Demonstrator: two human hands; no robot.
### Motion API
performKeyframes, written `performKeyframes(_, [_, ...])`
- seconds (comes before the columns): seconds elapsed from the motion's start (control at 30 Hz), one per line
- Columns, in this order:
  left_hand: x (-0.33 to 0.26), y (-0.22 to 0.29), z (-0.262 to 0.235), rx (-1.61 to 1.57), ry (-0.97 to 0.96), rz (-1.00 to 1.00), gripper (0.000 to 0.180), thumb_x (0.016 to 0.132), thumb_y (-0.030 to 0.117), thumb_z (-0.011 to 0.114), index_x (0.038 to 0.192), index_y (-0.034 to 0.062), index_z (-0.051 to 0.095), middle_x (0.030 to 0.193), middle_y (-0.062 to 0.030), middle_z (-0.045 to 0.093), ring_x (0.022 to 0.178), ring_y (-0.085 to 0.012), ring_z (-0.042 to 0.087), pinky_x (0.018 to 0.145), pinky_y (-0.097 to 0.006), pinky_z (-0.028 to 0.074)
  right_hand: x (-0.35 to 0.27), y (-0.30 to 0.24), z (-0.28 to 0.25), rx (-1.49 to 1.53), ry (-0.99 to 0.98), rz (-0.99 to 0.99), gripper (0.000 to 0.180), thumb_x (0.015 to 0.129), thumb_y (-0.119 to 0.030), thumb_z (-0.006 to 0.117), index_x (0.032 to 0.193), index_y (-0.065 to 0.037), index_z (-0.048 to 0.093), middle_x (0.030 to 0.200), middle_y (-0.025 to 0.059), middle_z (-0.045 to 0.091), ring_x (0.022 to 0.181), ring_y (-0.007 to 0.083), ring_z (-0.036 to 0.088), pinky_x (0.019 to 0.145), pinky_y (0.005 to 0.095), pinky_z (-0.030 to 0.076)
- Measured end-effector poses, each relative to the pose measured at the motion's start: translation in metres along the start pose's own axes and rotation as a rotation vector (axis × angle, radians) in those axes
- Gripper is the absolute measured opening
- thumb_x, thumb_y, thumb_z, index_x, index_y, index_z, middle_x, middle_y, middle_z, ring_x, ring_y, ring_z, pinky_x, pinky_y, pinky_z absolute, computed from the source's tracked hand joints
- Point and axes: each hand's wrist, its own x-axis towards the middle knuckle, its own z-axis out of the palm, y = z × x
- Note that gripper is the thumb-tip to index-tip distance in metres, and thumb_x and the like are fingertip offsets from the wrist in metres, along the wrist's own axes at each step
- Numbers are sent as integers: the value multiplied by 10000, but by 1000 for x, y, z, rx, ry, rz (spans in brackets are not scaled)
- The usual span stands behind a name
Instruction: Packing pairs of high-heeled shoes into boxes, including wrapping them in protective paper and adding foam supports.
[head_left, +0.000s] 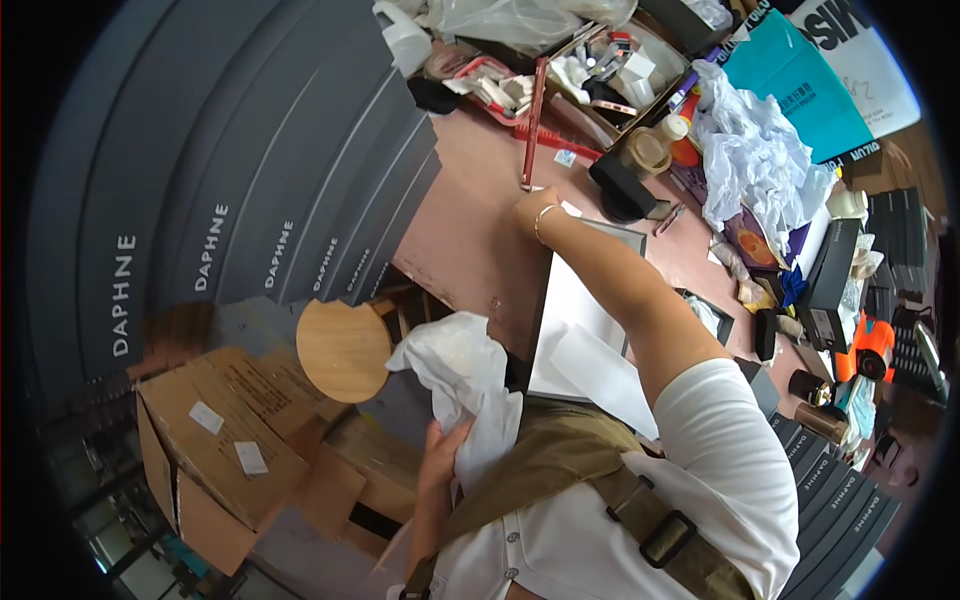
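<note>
My left hand (443, 452) is closed round a bundle of crumpled white tissue paper (462, 365) and holds it up beside my body, in front of the table edge. Whatever the paper may wrap is hidden. Stretched far across the table, my right hand (533, 208) has its fingers curled together at the near end of a long red bar (535, 125). Small white bits show beside the fingers; what they hold is too small to make out. Under my right forearm lies an open box (575, 305) with white paper sheets (605, 378) inside and over its near edge.
Tall stacks of dark grey shoe boxes (200, 150) stand at left. Below them are a round wooden stool (343, 350) and a brown carton (215, 440). Across the pink table (460, 215) lie a box of small items (620, 75), crumpled paper (750, 150) and a teal box (795, 85).
</note>
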Motion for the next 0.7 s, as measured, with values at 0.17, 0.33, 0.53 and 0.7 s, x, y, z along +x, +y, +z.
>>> performKeyframes(0.17, [8, 21, 8, 11, -68, 39, 438, 828, 117, 656, 1200, -11, 462, 1086, -121, 596, 942, -186, 597, 799, -315, 497, -34, 23, -22, 225, 219, -138, 184, 784, -167, 589, 912, -79, 688, 856, 112, 688, 814, 290, 668, 629, 437, 482])
performKeyframes(0.33, [22, 37, 8, 64, -28, 55, 421, 822, 84, 649, 1193, -11, 475, 1103, -123, 595, 956, -188, 601, 812, -315, 494, -143, 84, -103, 708, 540, -289, 172, 715, -161, 602, 762, 4, 586, 745, 185, 610, 710, 361, 598, 627, 401, 474])
performKeyframes(0.53, [44, 53, 28, 52, -317, 45, 438, 832, 67, 618, 1235, -16, 469, 1113, -105, 602, 961, -182, 603, 830, -316, 489, -232, 78, -11, 762, 488, -5, 194, 731, -191, 606, 713, 2, 593, 712, 189, 605, 697, 381, 597, 663, 453, 488])
performKeyframes(0.7, [50, 51, 42, 100, -363, 89, 400, 839, 72, 608, 1212, -18, 496, 1112, -99, 609, 961, -174, 609, 813, -299, 496, -298, 40, 58, 1066, 688, 257, 607, 831, -366, 641, 1253, 32, 465, 1244, 246, 487, 1129, 408, 494, 948, 412, 417])
